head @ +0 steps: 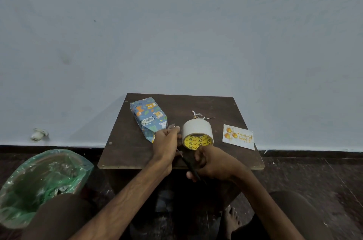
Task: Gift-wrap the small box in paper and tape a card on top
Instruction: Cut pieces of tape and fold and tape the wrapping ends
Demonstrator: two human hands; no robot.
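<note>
The right hand [213, 163] grips black scissors [189, 164], blades angled toward the left hand [166, 142], which pinches what looks like a tape strip [171, 126] beside the roll [197, 131], whose yellow core print is too small to read. The wrapped box [149, 117] lies just beside the left hand. The card [238, 136], reading "Happy Birthday", overhangs the table [127, 153] at its right edge.

The table [137, 153] at mid-frame is dark wood, matt and scuffed. The wrapped box [148, 117] wears printed paper with a faint sheen. The tape roll [197, 128] is pale and matt outside, its core yellow printed card. The tape strip [171, 126] I pinch is thin (slightly shiny). The card [238, 137] is white paper, rough-edged. My scissors [189, 166] have black plastic handles. Lower left, the green bag [39, 177] is glossy, crinkled plastic.
</note>
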